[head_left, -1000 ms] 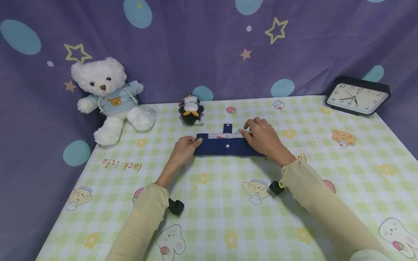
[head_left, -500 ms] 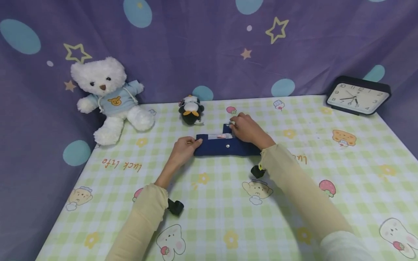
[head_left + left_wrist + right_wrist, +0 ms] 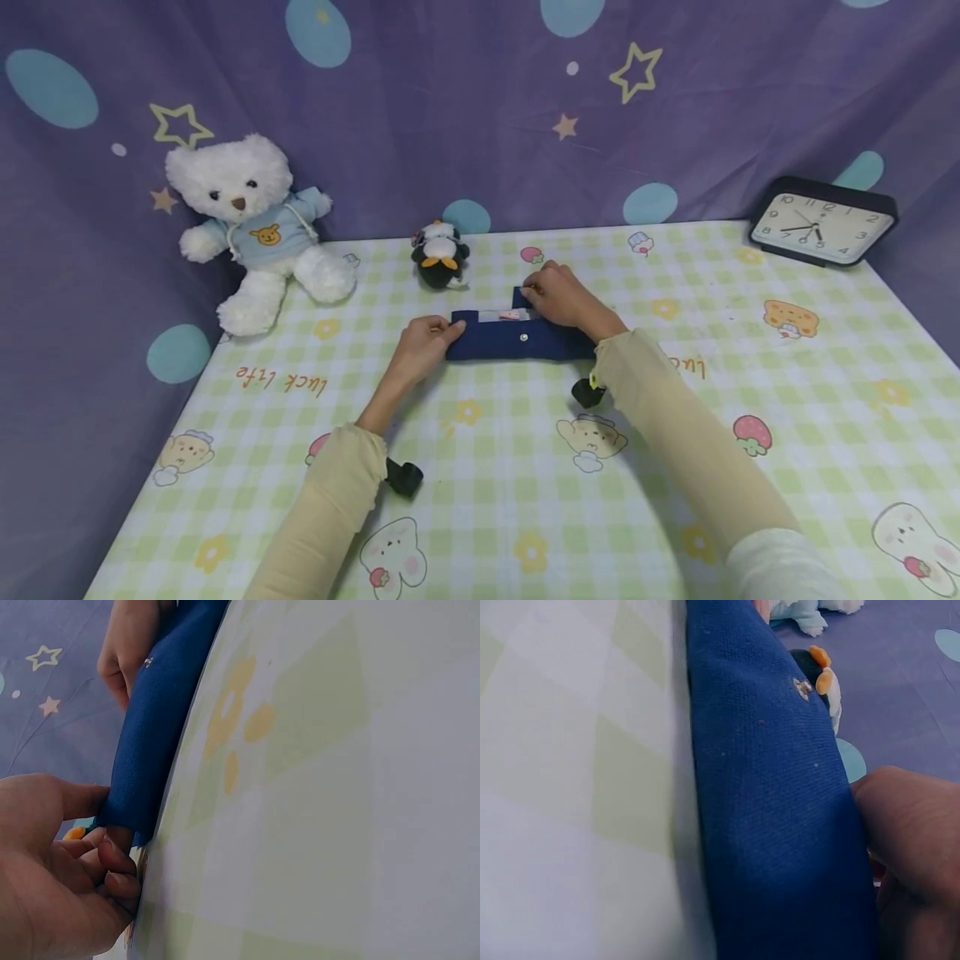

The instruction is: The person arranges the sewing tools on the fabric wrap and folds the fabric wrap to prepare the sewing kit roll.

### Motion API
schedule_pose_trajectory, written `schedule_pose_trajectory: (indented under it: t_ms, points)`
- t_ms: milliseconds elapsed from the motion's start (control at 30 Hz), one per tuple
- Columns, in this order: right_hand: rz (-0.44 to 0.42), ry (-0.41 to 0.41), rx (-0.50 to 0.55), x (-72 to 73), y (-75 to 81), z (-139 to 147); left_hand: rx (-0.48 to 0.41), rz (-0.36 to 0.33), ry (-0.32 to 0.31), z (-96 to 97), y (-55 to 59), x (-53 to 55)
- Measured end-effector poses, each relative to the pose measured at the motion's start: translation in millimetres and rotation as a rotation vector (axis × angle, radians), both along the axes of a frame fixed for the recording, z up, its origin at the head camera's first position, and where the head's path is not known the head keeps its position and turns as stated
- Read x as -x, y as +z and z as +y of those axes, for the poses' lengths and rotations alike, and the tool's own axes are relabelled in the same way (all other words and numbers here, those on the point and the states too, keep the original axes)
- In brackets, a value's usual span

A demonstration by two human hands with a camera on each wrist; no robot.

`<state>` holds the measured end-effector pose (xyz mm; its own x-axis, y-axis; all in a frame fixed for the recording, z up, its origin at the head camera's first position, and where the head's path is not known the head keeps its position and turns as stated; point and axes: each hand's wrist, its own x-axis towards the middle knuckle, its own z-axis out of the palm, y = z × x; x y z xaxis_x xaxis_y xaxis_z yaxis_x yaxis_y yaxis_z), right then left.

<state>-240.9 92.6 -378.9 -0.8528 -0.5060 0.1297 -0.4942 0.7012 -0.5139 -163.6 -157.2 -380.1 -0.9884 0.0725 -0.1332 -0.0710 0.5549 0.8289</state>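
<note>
A navy-blue fabric pouch (image 3: 487,343) lies lengthwise on the table, a metal snap (image 3: 523,337) on its front. Along its top opening shows a whitish, see-through item (image 3: 491,316) with a small pink print. A short navy strap (image 3: 518,297) sticks up behind the opening. My left hand (image 3: 425,346) pinches the pouch's left end, thumb on the front; the left wrist view shows this hand (image 3: 45,870) with fingers tucked behind the fabric. My right hand (image 3: 566,298) pinches the strap's tip, its forearm covering the pouch's right end. In the right wrist view the pouch (image 3: 772,802) hides those fingertips.
A white teddy bear (image 3: 258,229) sits at the back left. Behind the pouch is a small penguin plush (image 3: 439,254). A black-framed clock (image 3: 822,222) stands at the back right. The checked tablecloth (image 3: 480,500) reaches back to a purple curtain (image 3: 465,108).
My right hand has moved left from the pouch's top right edge to the strap and taken hold of its tip. My left hand keeps its grip on the left end.
</note>
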Motion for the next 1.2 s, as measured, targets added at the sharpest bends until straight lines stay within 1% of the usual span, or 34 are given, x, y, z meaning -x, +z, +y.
schedule_pose_trajectory:
  t_ms: [100, 267, 400, 533, 667, 833, 1000, 1200]
  points:
    - [-0.007, -0.009, -0.003, -0.2, -0.6, -1, 0.003, 0.002, 0.001, 0.4, -0.1, -0.1]
    - [-0.036, -0.051, -0.003, -2.0, 1.4, -1, 0.004, -0.002, 0.002, 0.9, 0.7, -0.6]
    - [-0.093, -0.085, 0.046, -4.7, 4.5, -2, 0.000, -0.006, 0.002, 0.9, 1.3, -0.6]
    - [-0.127, -0.095, 0.114, -8.7, 7.1, -2, 0.000, 0.000, 0.001, -0.3, 0.7, -0.6]
    - [-0.110, -0.071, 0.178, -14.3, 9.2, -1, -0.013, 0.006, 0.006, -0.4, 0.4, -0.9]
    - [-0.092, -0.034, 0.231, -23.0, 9.7, 5, -0.029, 0.006, 0.011, -0.2, -0.3, -0.8]
    - [-0.051, -0.004, 0.263, -30.5, 11.1, 7, -0.031, -0.003, 0.022, 0.1, 0.1, -0.7]
    - [-0.002, 0.024, 0.265, -42.5, 16.6, 8, -0.022, -0.012, 0.038, 0.1, 0.4, 0.1]
